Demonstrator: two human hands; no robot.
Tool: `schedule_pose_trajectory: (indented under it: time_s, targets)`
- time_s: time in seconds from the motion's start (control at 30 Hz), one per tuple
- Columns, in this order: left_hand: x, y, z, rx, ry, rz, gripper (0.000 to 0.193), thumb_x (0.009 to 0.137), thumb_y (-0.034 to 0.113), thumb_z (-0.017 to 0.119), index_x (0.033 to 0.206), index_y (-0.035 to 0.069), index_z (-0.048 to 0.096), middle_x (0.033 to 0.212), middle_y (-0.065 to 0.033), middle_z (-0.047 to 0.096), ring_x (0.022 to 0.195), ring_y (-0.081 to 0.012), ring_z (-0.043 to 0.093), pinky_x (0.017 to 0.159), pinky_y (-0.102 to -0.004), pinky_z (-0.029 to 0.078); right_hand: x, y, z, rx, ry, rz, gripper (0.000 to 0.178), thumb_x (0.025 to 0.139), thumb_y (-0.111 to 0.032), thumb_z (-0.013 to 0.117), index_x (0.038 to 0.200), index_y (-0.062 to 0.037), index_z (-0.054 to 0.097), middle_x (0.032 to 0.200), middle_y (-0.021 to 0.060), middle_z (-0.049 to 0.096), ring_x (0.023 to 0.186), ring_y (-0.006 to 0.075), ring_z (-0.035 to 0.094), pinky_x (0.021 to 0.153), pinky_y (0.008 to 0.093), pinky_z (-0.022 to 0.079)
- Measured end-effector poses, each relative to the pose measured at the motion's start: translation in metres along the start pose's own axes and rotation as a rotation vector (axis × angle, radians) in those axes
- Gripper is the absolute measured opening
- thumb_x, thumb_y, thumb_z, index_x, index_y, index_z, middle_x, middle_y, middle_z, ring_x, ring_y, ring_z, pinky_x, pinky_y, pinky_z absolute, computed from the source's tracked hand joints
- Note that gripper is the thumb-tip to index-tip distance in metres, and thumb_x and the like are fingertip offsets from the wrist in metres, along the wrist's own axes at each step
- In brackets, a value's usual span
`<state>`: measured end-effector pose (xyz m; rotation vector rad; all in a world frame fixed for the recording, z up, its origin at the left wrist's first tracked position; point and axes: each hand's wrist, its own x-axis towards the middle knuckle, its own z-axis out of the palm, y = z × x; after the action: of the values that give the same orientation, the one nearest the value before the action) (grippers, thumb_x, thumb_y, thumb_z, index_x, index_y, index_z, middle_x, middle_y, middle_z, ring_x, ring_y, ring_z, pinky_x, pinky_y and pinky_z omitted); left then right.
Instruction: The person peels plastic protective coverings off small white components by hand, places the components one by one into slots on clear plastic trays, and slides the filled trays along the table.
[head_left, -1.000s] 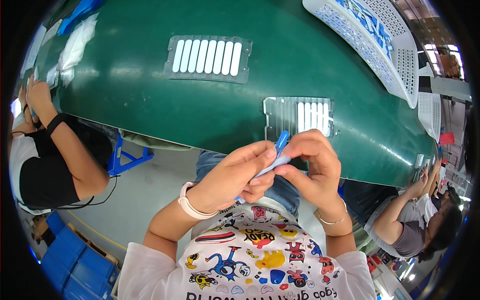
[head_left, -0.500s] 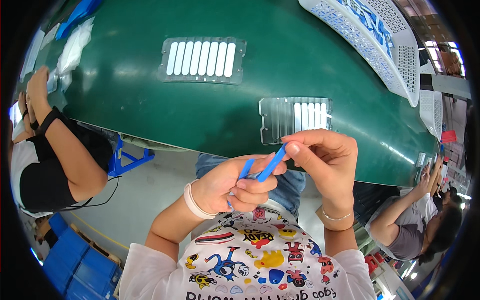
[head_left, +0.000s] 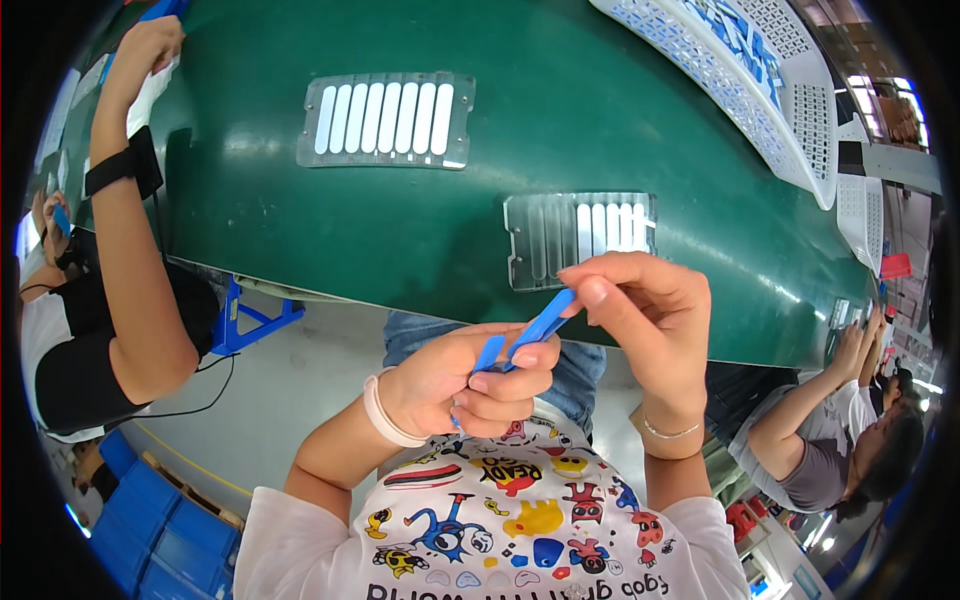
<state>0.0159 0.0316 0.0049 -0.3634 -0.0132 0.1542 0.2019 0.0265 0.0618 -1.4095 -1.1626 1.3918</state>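
Observation:
My left hand (head_left: 470,382) is closed around several slim blue plastic strips, one end (head_left: 488,355) sticking up by the thumb. Between the thumb and forefinger of my right hand (head_left: 640,312) is the upper end of another blue strip (head_left: 541,328), slanting down to the left fingers, which touch its lower end. Just beyond my hands lies a clear plastic tray (head_left: 525,240) with several white rounded strips (head_left: 612,228) in its right part and bare grooves on its left. Farther off, a second clear tray (head_left: 312,150) carries a row of white strips (head_left: 382,118).
All this is over a green table (head_left: 400,240). A white perforated basket (head_left: 745,130) with blue and white pieces stands far right. A co-worker's arm (head_left: 125,220) stretches across the table at left; another person (head_left: 800,440) works at right. Blue crates (head_left: 170,520) sit on the floor.
The blue strip in my right fingers has turned a little, showing its broad side. At left, the co-worker's arm has reached farther across the table. Both trays appear slightly farther left in view.

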Motion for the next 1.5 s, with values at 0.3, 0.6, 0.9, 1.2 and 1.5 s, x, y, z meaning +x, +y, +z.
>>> schedule_pose_trajectory:
  time_s: [0.3, 0.6, 0.9, 1.2, 1.5]
  targets:
    - [0.001, -0.001, 0.001, -0.012, -0.013, -0.009, 0.026, 0.101, 0.027, 0.032, 0.081, 0.013, 0.042, 0.053, 0.0060, 0.030, 0.039, -0.0023, 0.022, 0.031, -0.0183, 0.016, 0.006, 0.005, -0.011, -0.146, -0.162, -0.203, 0.012, 0.080, 0.001, 0.066, 0.092, 0.0003, 0.067, 0.088, 0.0101, 0.068, 0.072, 0.0120, 0.060, 0.067, 0.0235, 0.046]
    - [-0.006, -0.003, -0.002, -0.112, -0.129, 0.021, 0.039, 0.102, 0.040, 0.025, 0.077, 0.013, 0.039, 0.049, 0.0053, 0.028, 0.037, -0.0044, 0.023, 0.031, -0.0190, 0.019, 0.010, 0.025, -0.017, -1.069, 0.069, -0.835, 0.020, 0.064, -0.004, 0.073, 0.082, -0.0087, 0.065, 0.096, -0.0033, 0.068, 0.085, 0.0166, 0.058, 0.069, 0.0328, 0.030]
    - [-0.004, -0.002, 0.001, -0.123, -0.129, 0.022, 0.040, 0.102, 0.039, 0.024, 0.077, 0.012, 0.040, 0.049, 0.0049, 0.032, 0.037, -0.0049, 0.024, 0.031, -0.0200, 0.018, 0.008, 0.002, -0.014, -0.885, 0.030, -0.581, 0.025, 0.072, -0.010, 0.072, 0.096, -0.0084, 0.067, 0.094, 0.0018, 0.068, 0.090, 0.0223, 0.056, 0.079, 0.0350, 0.034]
    - [-0.009, -0.006, 0.012, 0.253, 0.251, 0.128, 0.034, 0.100, 0.038, 0.038, 0.079, 0.012, 0.045, 0.056, 0.0068, 0.032, 0.041, -0.0037, 0.023, 0.036, -0.0202, 0.018, 0.010, -0.020, 0.005, -0.447, -0.206, -0.579, 0.015, 0.073, -0.005, 0.072, 0.086, -0.0071, 0.066, 0.087, 0.0032, 0.068, 0.081, 0.0198, 0.058, 0.074, 0.0305, 0.039]
    - [-0.016, -0.014, 0.022, 0.729, 0.581, 0.517, 0.031, 0.101, 0.035, 0.035, 0.085, 0.010, 0.044, 0.061, -0.0026, 0.047, 0.043, -0.0031, 0.028, 0.038, -0.0189, 0.023, -0.002, 0.008, -0.015, -0.001, 0.281, -0.127, 0.005, 0.084, -0.004, 0.065, 0.085, -0.0014, 0.061, 0.082, 0.0071, 0.068, 0.072, 0.0087, 0.060, 0.068, 0.0226, 0.046]
